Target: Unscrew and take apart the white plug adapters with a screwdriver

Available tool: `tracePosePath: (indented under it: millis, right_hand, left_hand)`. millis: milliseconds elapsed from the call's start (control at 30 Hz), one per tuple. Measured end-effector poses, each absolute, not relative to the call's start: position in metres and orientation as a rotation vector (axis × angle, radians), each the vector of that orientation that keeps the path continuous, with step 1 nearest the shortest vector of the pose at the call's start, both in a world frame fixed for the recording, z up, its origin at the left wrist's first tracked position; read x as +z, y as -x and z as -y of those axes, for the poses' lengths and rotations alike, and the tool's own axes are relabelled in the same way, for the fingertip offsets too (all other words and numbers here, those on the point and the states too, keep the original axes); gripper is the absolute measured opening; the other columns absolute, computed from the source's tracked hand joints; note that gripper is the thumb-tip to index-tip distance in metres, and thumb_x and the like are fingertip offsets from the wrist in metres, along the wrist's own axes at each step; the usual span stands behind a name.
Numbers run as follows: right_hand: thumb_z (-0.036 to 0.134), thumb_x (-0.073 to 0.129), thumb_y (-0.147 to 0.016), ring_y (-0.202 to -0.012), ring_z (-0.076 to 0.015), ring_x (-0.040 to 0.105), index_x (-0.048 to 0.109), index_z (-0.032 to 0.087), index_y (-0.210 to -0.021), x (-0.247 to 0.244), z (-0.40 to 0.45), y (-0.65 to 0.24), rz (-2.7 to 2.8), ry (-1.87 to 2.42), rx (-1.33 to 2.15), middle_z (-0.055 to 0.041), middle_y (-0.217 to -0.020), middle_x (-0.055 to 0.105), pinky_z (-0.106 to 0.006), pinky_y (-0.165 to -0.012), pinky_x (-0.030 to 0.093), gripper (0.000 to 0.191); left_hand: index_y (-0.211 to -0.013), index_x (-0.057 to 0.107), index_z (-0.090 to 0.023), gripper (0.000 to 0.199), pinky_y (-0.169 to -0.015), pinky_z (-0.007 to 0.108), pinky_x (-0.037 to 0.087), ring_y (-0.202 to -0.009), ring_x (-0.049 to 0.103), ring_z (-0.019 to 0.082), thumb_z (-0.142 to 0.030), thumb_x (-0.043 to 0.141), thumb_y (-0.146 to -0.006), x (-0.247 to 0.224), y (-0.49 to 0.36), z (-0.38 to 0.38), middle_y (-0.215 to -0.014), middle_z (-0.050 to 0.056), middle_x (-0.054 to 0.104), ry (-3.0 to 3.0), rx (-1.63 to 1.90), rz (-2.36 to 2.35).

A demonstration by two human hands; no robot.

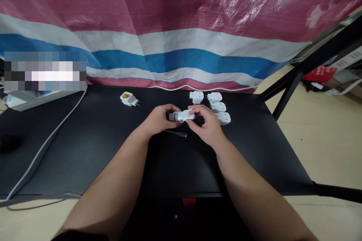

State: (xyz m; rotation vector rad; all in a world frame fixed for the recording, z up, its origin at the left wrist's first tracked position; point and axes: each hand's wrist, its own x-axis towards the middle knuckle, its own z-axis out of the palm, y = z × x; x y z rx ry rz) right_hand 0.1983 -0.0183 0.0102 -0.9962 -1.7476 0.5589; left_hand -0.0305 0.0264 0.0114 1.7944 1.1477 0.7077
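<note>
My left hand [161, 118] and my right hand [205, 126] both grip a white plastic plug adapter [183, 115] above the black table [85, 154], one at each end. A small screwdriver [177, 133] with a dark handle lies just below my hands, touching neither. Beyond my right hand, several similar white adapters [218, 107] stand in a loose group. Farther left, a white adapter with a yellow centre [129, 98] lies by itself, its metal pins pointing right.
A striped red, white and blue woven tarp [181, 45] hangs behind the table. A white cable [48, 143] runs across the table's left side, and a white box [25, 99] sits at the back left corner. A black metal frame [296, 71] stands at the right.
</note>
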Motion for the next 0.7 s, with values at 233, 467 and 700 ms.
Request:
tracePosePath:
  millis: [233,467,700]
  right_hand:
    - [0.016,0.078,-0.089,-0.117,-0.0286,0.076,0.070,0.026,-0.104,0.005,0.019,-0.195,1.820,1.018,0.622,-0.0100,-0.133,0.078,-0.050,-0.097,0.063,0.020]
    - [0.019,0.080,-0.090,-0.122,-0.0292,0.076,0.070,0.027,-0.102,0.002,0.018,-0.195,1.811,1.006,0.653,-0.0088,-0.135,0.079,-0.053,-0.104,0.061,0.018]
    - [0.017,0.080,-0.089,-0.118,-0.0281,0.077,0.071,0.027,-0.102,-0.003,0.017,-0.190,1.822,1.014,0.691,-0.0090,-0.131,0.079,-0.051,-0.102,0.062,0.019]
  left_hand:
    - [-0.108,0.076,-0.018,0.041,-0.069,0.026,0.048,-0.075,0.062,0.014,-0.031,0.091,-0.072,0.013,0.028,-0.022,-0.090,0.001,0.072,-1.813,0.689,-1.037]
    - [-0.106,0.074,-0.017,0.043,-0.071,0.027,0.048,-0.078,0.063,0.016,-0.033,0.093,-0.070,0.011,0.027,-0.024,-0.089,0.001,0.072,-1.806,0.681,-1.036]
    - [-0.107,0.074,-0.017,0.045,-0.073,0.028,0.047,-0.079,0.062,0.016,-0.033,0.093,-0.069,0.012,0.026,-0.024,-0.091,0.001,0.072,-1.833,0.687,-1.060]
